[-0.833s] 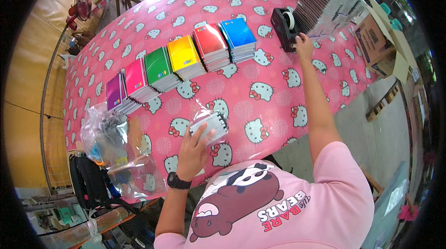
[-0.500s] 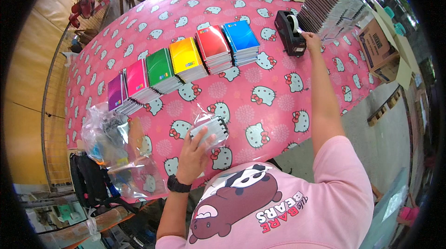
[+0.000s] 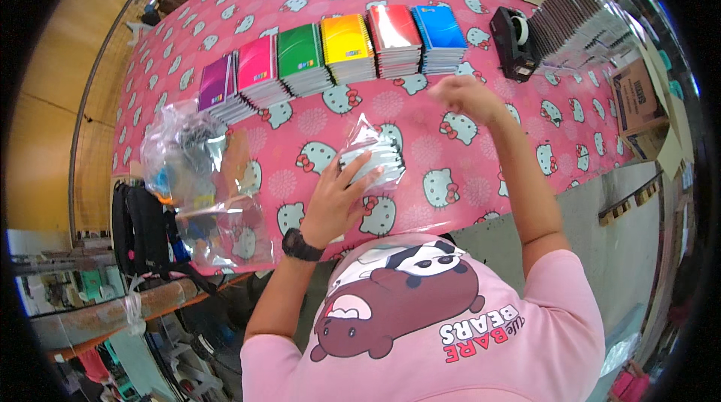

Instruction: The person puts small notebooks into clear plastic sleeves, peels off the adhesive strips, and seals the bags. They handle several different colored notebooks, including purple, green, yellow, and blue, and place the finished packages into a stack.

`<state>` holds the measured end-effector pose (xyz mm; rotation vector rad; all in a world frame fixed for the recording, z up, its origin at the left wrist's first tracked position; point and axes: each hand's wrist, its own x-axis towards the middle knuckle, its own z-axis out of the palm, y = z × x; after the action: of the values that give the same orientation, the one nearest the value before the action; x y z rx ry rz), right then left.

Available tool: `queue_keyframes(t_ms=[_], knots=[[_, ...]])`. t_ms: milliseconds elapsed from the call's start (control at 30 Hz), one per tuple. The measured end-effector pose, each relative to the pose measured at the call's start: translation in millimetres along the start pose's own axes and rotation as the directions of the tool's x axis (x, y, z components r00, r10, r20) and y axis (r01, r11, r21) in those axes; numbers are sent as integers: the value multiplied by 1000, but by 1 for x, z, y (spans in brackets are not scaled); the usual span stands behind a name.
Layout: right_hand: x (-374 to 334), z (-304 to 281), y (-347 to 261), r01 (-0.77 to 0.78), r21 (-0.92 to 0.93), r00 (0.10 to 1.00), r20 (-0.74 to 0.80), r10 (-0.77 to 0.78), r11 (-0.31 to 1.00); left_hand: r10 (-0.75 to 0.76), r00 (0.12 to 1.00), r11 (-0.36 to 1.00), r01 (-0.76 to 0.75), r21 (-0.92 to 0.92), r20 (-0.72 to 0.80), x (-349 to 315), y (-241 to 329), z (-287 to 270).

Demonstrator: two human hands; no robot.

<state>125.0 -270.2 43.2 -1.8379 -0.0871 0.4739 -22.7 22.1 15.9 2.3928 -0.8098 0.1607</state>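
Note:
My left hand (image 3: 342, 195), with a black watch at the wrist, holds a small stack of spiral notebooks (image 3: 381, 165) in a clear plastic bag. Its fingers lie across the stack's left side, pressing it to the table; the bag's peaked open end points away from me. To the right, my right hand (image 3: 467, 99) is in the air above the table, its thumb and fingers pinched together. Motion blurs the fingertips, where a faint bit of clear tape seems to be. A black tape dispenser (image 3: 514, 45) with a whitish roll stands beyond that hand.
Stacks of notebooks form a row: purple (image 3: 216, 83), pink (image 3: 257, 63), green (image 3: 299, 51), yellow (image 3: 347, 38), red (image 3: 393, 27) and blue (image 3: 441, 28). Clear bags (image 3: 225, 214) lie left, by a black backpack (image 3: 143, 229). A tall notebook pile (image 3: 574, 19) and cardboard box (image 3: 638, 105) stand right.
My right hand has left the tape dispenser and come left toward the bagged notebooks, fingers pinched. My left hand keeps its hold on the bundle. The whole view has shifted.

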Motion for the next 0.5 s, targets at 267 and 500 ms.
queue_keyframes(t_ms=[267, 500], knots=[[-34, 110, -36, 216, -809, 974, 142, -176, 546, 66, 997, 994, -70, 86, 51, -4, -2, -7], [-40, 102, -24, 180, -815, 969, 50, -242, 550, 36, 972, 997, -21, 70, -232, -24, -28, -22]])
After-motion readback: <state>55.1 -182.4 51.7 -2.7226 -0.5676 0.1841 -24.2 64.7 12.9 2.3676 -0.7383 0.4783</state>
